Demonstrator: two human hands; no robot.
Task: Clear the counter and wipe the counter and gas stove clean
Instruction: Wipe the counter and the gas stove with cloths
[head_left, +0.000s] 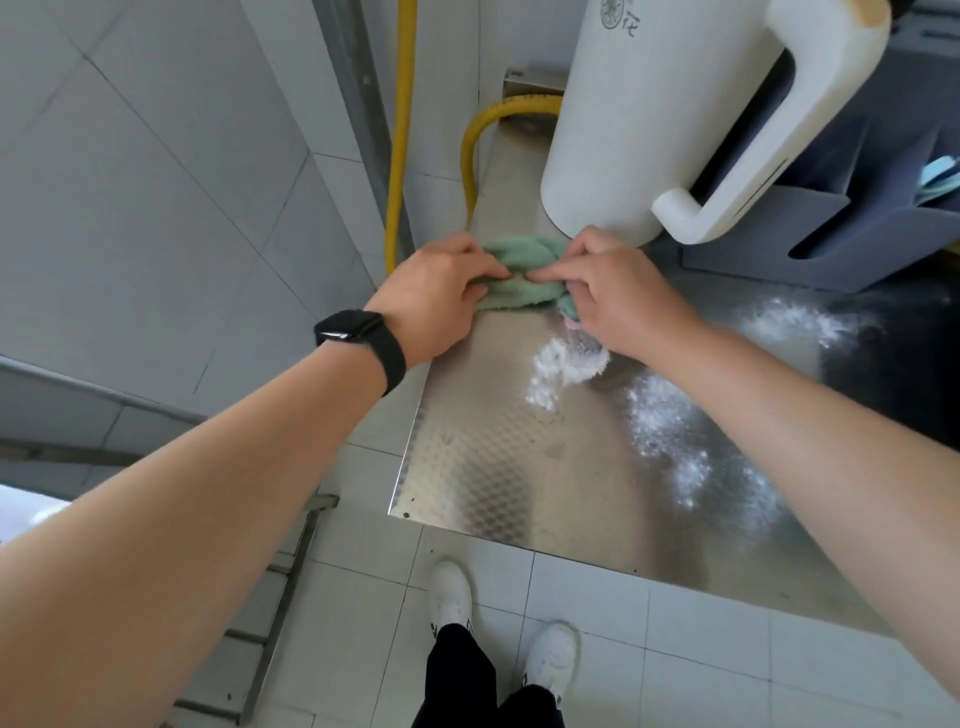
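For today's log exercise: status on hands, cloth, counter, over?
Left hand, right hand both grip green cloth on counter. White powder unwiped beside it. White jug close behind.

A black smartwatch with a glossy rectangular face and a matte black strap (358, 338) was worn on the wrist behind the left hand (441, 291). Both forearms were bare along their whole visible length. Lower down, loose black trousers (457, 675) fell over a pair of white low-top trainers (451, 592), each with small dark marks near the ankle opening.
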